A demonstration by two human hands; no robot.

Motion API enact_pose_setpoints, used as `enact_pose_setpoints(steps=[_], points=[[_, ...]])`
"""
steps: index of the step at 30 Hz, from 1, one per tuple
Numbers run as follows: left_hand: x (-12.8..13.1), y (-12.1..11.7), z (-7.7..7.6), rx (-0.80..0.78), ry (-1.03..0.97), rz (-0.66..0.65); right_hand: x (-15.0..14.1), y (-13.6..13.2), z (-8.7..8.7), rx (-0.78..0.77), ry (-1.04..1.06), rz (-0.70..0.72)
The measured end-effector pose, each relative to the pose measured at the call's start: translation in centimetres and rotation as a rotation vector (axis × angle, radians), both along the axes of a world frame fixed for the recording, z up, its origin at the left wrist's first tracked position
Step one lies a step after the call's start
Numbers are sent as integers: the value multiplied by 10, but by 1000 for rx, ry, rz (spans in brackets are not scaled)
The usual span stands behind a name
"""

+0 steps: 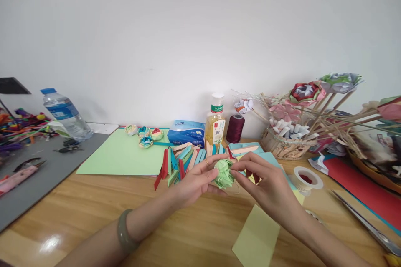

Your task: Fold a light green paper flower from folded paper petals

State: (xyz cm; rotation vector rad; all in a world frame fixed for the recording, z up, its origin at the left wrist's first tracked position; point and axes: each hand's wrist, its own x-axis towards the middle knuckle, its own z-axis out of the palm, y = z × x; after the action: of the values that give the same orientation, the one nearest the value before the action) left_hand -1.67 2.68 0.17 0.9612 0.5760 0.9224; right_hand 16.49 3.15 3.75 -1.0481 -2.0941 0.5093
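Observation:
My left hand [196,181] holds a small green folded paper flower [224,174] above the wooden table [94,212], thumb and fingers closed round its left side. A jade-coloured bangle [123,228] sits on that wrist. My right hand [266,183] pinches the flower's right edge with its fingertips. Just behind the hands lies a fan of folded paper strips [181,160] in red, green, blue and tan. A pale green paper square [257,238] lies flat below my right wrist.
A large green sheet [122,154] carries three small paper flowers [145,135]. Behind stand a tissue pack [186,132], a yellow drink bottle [215,121], a maroon thread spool [235,128], a water bottle [65,114] and a basket [283,146] of paper flowers on sticks. Scissors [366,221] and a tape roll [305,178] lie right.

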Motion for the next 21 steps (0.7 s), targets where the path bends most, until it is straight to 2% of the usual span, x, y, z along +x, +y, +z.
enact_pose_setpoints(steps=[5, 11, 13, 16, 21], points=[[0, -1, 0, -16, -8, -35, 0, 4, 5, -264, 167, -32], [-1, -2, -3, -3, -36, -81, 0, 6, 4, -490, 291, -89], [-1, -2, -5, 3, -50, -101, -1, 7, 0, -480, 294, -85], [-2, -2, -6, -8, -56, -100, -1, 8, -3, -375, 268, -74], [-2, 0, -4, -22, -65, -53, 1, 3, 4, -255, 284, -70]])
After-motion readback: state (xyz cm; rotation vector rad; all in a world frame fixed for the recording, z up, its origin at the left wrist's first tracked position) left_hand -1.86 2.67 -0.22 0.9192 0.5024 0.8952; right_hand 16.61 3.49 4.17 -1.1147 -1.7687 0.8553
